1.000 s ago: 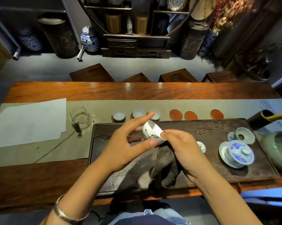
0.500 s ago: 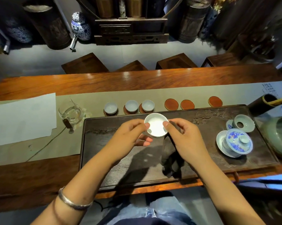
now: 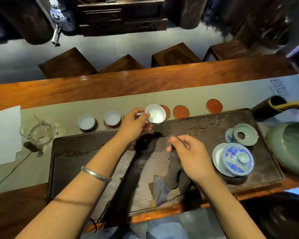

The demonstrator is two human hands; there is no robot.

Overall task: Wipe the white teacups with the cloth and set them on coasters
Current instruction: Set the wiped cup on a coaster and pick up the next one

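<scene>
My left hand (image 3: 134, 123) pinches a white teacup (image 3: 156, 113) by its rim and holds it upright at the tray's far edge, right beside a red coaster (image 3: 166, 111) that it partly hides. My right hand (image 3: 188, 154) grips the dark brown cloth (image 3: 174, 171), which hangs down over the dark tea tray (image 3: 93, 152). Two white teacups (image 3: 86, 121) (image 3: 112, 118) sit on coasters to the left; a third is mostly hidden behind my left hand. Two more bare red coasters (image 3: 181, 112) (image 3: 214, 105) lie to the right.
A blue-and-white lidded gaiwan (image 3: 237, 158) and a celadon strainer (image 3: 245, 136) stand on the tray's right side. A green bowl (image 3: 290, 147) sits far right, a glass pitcher (image 3: 39, 130) and white paper (image 3: 4, 133) on the left. Wooden stools stand beyond the table.
My left hand has carried the teacup away from the cloth, forward and right toward the coaster row. My right hand let go of the cup and stays over the tray with the cloth.
</scene>
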